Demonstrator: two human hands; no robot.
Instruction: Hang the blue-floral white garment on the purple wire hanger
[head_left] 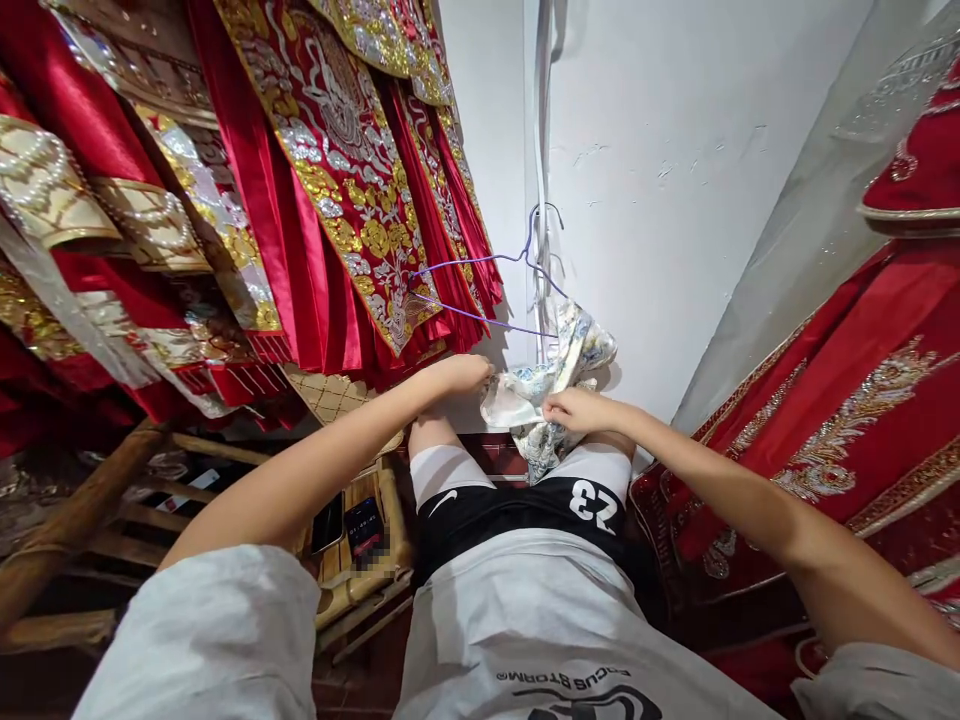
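Observation:
A white garment with a blue and yellow floral print (536, 385) is bunched up in front of my knees. My left hand (466, 374) has its fingers closed on the garment's left edge. On the right side, my right hand (571, 408) pinches another part of the cloth near its middle. One end of a thin purple wire hanger (480, 262) runs into the garment's upper part; its other end sticks out to the left, bare. The hanger's dark hook points up against the wall. Folds hide the lower part of the cloth.
Red embroidered costumes (360, 190) hang at the left, close to the hanger's bare end. More red beaded fabric (840, 430) is on the right. A bamboo stool (397, 510) with two phones (364, 528) stands by my left thigh. Ahead is a white wall (675, 120) with a vertical pipe.

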